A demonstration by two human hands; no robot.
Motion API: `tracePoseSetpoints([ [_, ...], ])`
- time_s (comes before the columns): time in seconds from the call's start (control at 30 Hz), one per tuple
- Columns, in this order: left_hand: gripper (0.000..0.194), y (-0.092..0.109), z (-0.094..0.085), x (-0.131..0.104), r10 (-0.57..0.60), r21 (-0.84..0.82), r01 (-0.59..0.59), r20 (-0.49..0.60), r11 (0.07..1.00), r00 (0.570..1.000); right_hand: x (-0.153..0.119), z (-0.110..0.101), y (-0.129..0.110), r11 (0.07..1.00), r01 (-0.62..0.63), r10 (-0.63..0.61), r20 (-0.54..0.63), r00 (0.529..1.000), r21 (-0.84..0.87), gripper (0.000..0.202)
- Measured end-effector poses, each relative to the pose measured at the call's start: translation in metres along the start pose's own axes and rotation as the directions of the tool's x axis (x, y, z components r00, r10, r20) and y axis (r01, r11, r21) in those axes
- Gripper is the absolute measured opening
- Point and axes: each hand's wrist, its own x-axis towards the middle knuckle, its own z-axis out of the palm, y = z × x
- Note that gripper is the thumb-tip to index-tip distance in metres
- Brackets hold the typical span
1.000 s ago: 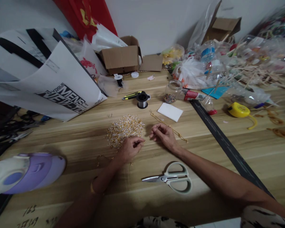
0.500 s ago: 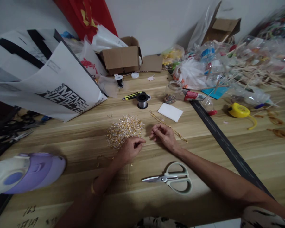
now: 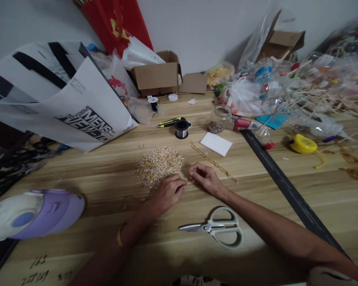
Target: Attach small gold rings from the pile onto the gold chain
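My left hand (image 3: 168, 191) is closed in a pinch at the near edge of a heap of small gold and silver metal pieces (image 3: 159, 165). A tiny gold-coloured piece shows faintly at its fingertips. Just to the right, my right hand (image 3: 206, 178) has its fingers curled together, close to the left fingertips but apart from them; what they hold, if anything, is hidden. Beyond the right hand lies a gold chain (image 3: 215, 163). Another thin beaded chain (image 3: 134, 198) emerges from beside the left wrist. Scissors (image 3: 216, 227) with pale handles rest nearer to me, blades pointing left.
Behind the heap are a wire spool (image 3: 181, 129), a yellow-black cutter (image 3: 170, 122) and a white card (image 3: 216, 143). A bead jar (image 3: 220, 119) and yellow tape measure (image 3: 302, 143) lie rightward. A purple-white bottle (image 3: 56, 212) and large paper bag (image 3: 101, 99) occupy the left.
The whole view has shifted slightly. My left hand has turned a little, so the gold piece at its fingertips shows less. The right hand's fingers have drawn closer together.
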Motion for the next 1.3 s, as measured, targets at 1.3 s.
tracePoseSetpoints([
  [1.3, 0.018, -0.013, 0.006, 0.002, -0.167, -0.322, 0.115, -0.14, 0.94, 0.976, -0.004, 0.004, -0.005, 0.94, 0.11, -0.058, 0.165, 0.985, -0.323, 0.02],
])
